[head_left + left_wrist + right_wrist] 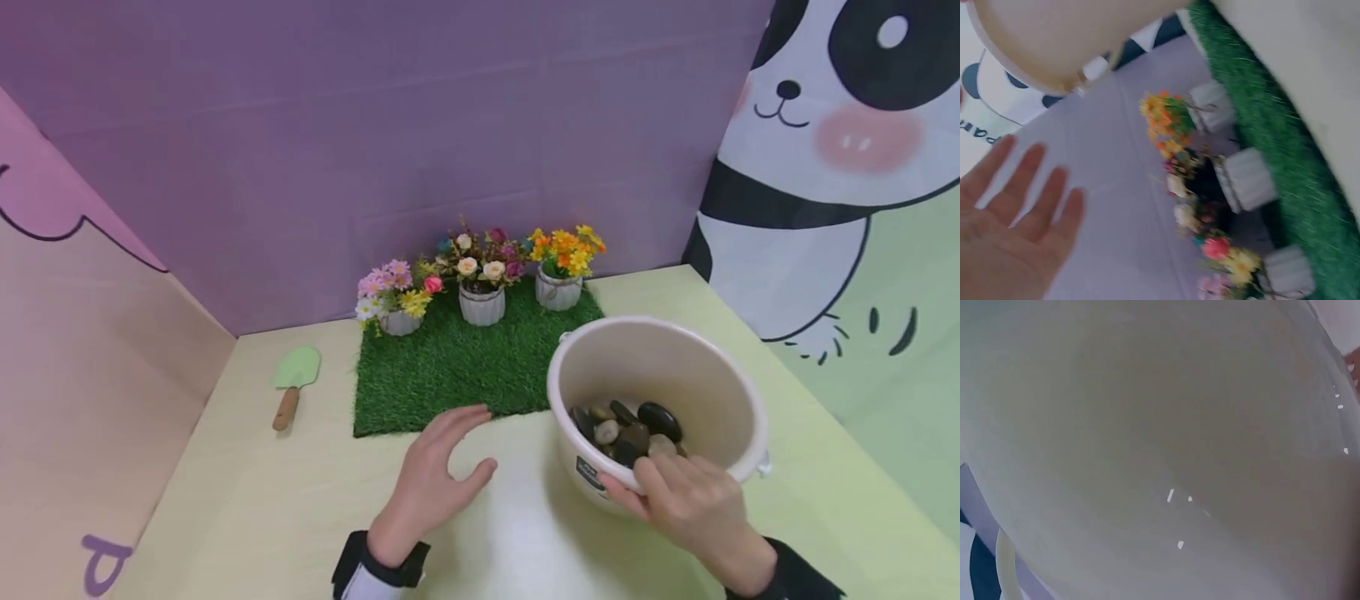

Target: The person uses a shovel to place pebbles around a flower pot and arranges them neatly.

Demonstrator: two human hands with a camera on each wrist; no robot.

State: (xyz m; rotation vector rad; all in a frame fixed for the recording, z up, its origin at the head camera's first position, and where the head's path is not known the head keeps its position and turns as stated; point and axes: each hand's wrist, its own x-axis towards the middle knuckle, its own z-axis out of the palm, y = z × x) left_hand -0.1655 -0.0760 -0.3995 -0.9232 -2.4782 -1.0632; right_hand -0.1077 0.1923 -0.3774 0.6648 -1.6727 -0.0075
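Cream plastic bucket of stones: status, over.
Right hand grips cream plastic bucket at near rim; stones inside. Left hand open, flat beside green grass mat. Nothing in the way.

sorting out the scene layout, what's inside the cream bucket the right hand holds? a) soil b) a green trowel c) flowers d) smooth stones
d: the head view shows dark and pale smooth stones lying in the bottom of the cream bucket, whose near rim the right hand grips; the flowers sit in pots on the grass mat.

Bucket point(1160, 450) wall fills right wrist view, hiding stones; left wrist pic blurred.
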